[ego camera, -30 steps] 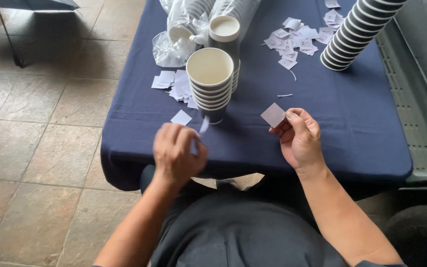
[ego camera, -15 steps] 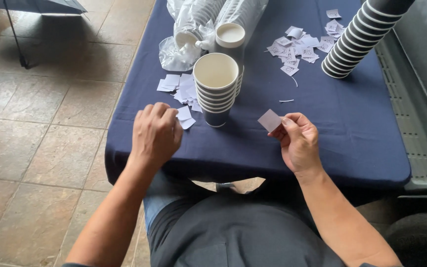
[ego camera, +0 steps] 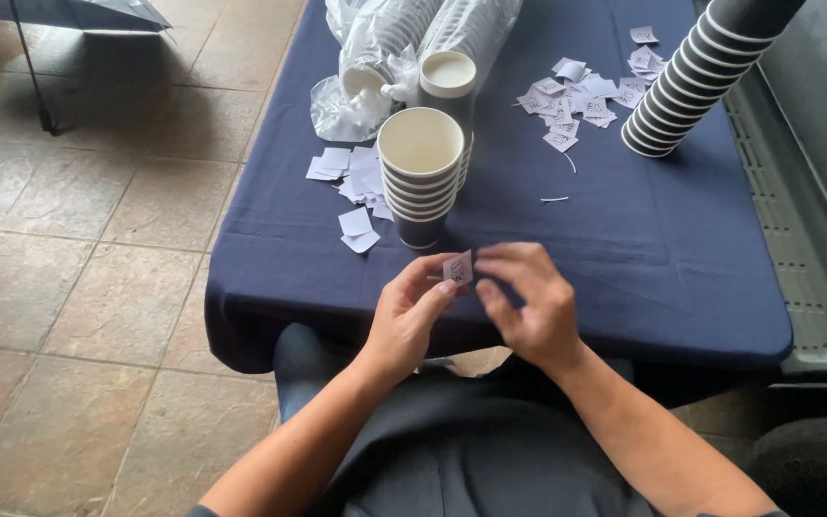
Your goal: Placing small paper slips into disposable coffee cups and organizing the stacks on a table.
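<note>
Head view: hands (ego camera: 476, 306) pinch white square label (ego camera: 458, 268)

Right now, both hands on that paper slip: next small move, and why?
Probably carry the paper slip forward to the open top cup of the near cup stack. The left hand and right hand pinch it together just short of that stack, and nothing lies between.

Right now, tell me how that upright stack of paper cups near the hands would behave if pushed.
The stack of cups looks light: thin paper, nothing visible in the open top cup. It stands tall on a narrow base, so a high push would probably tip it. On the blue tablecloth, a low push might slide it, possibly bunching the cloth.
</note>
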